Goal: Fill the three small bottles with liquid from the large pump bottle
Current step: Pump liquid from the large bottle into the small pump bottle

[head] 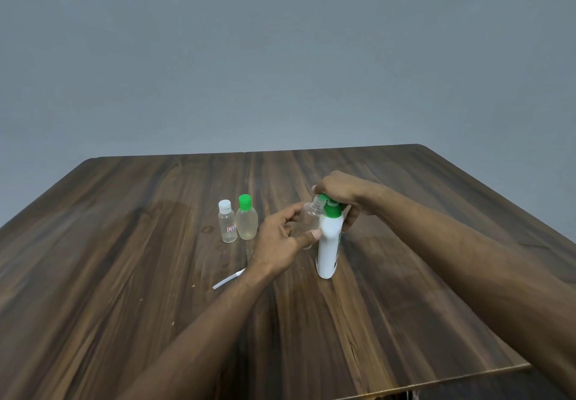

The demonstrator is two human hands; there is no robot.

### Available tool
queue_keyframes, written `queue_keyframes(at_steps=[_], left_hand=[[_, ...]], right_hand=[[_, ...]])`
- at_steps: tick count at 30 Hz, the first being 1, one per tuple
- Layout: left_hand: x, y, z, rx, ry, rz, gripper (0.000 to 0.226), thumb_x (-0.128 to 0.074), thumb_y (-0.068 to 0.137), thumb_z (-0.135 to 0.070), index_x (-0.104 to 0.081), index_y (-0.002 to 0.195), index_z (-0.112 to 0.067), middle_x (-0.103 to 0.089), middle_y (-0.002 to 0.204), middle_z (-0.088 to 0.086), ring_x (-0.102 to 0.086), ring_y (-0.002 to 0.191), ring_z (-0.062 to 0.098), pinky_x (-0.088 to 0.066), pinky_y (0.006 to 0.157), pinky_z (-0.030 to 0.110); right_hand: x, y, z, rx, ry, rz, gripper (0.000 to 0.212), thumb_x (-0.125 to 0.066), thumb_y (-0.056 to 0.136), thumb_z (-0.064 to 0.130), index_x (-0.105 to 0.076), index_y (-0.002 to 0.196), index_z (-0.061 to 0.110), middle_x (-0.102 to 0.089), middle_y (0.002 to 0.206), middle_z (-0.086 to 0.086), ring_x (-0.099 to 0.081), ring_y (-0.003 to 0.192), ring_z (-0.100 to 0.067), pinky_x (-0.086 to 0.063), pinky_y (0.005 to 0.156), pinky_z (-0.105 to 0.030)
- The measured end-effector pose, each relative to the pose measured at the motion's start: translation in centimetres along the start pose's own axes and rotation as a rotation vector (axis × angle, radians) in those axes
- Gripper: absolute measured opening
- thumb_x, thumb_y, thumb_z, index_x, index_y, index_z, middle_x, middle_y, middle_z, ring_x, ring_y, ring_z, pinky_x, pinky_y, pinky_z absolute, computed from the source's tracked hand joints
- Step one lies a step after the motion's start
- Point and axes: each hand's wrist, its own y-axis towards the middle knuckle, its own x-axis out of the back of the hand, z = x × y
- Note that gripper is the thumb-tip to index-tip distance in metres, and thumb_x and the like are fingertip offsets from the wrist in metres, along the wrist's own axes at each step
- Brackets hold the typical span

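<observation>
Left hand (pixel 280 237) had its fingers wrapped around the open clear bottle (pixel 310 217), tilted so the neck sat at the green pump (pixel 330 208). Right hand (pixel 339 194) curled over that pump, pressing on the white pump bottle (pixel 328 247) — spout's mostly hidden, so probably aligned. Thin plastic, light, likely slick — I'd grip mid-body. The two capped bottles (pixel 238 222) stood together just left on the table (pixel 124 244).
</observation>
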Motion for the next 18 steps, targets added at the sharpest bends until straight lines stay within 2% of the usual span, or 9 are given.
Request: queue_keyframes(at_steps=[3, 5, 7, 10, 14, 18], left_hand=[[0.03, 0.00, 0.14, 0.000, 0.012, -0.007, 0.043, -0.076, 0.072, -0.001, -0.065, 0.104, -0.028, -0.072, 0.091, -0.014, -0.066, 0.087, 0.006, -0.056, 0.082, 0.039], [0.04, 0.01, 0.19, 0.007, 0.008, -0.009, 0.043, -0.076, 0.072, 0.000, -0.064, 0.105, -0.026, -0.072, 0.090, -0.014, -0.066, 0.087, 0.006, -0.055, 0.083, 0.041], [0.06, 0.07, 0.15, 0.014, 0.002, -0.010, 0.043, -0.077, 0.071, -0.002, -0.065, 0.105, -0.025, -0.072, 0.090, -0.011, -0.066, 0.087, 0.008, -0.056, 0.083, 0.042], [0.00, 0.01, -0.07, 0.016, -0.015, -0.011, 0.043, -0.075, 0.073, 0.003, -0.064, 0.104, -0.026, -0.073, 0.089, -0.012, -0.067, 0.088, 0.010, -0.056, 0.082, 0.041], [-0.10, -0.12, -0.37, 0.016, -0.043, -0.015, 0.042, -0.072, 0.076, 0.006, -0.064, 0.104, -0.024, -0.072, 0.087, -0.012, -0.065, 0.085, 0.011, -0.058, 0.072, 0.032], [-0.08, -0.36, -0.11, 0.033, -0.044, -0.009, 0.042, -0.072, 0.076, 0.005, -0.064, 0.109, -0.021, -0.072, 0.088, -0.011, -0.065, 0.085, 0.009, -0.058, 0.072, 0.033]], right_hand=[[-0.29, 0.23, -0.28, 0.022, -0.001, -0.031, 0.024, -0.043, 0.098, 0.013, -0.062, 0.084, 0.007, -0.071, 0.093, -0.025, -0.072, 0.084, -0.044, -0.062, 0.072, -0.055], [-0.34, 0.36, -0.37, 0.024, 0.004, -0.034, 0.024, -0.044, 0.098, 0.015, -0.061, 0.085, 0.007, -0.071, 0.093, -0.025, -0.071, 0.080, -0.043, -0.063, 0.068, -0.053], [-0.18, 0.43, -0.39, 0.016, 0.003, -0.021, 0.028, -0.046, 0.102, 0.027, -0.062, 0.092, 0.006, -0.071, 0.095, -0.023, -0.071, 0.080, -0.040, -0.063, 0.068, -0.051], [0.19, 0.35, -0.21, 0.000, 0.013, 0.035, 0.038, -0.045, 0.104, 0.042, -0.063, 0.101, 0.009, -0.072, 0.100, -0.019, -0.072, 0.091, -0.038, -0.062, 0.075, -0.052], [0.15, 0.21, 0.24, -0.003, -0.008, 0.033, 0.030, -0.045, 0.104, 0.033, -0.062, 0.099, 0.009, -0.071, 0.102, -0.021, -0.072, 0.093, -0.040, -0.062, 0.077, -0.054], [-0.15, 0.53, -0.09, 0.012, -0.032, -0.001, 0.029, -0.045, 0.104, 0.025, -0.062, 0.091, 0.005, -0.072, 0.096, -0.026, -0.073, 0.086, -0.044, -0.062, 0.074, -0.058]])
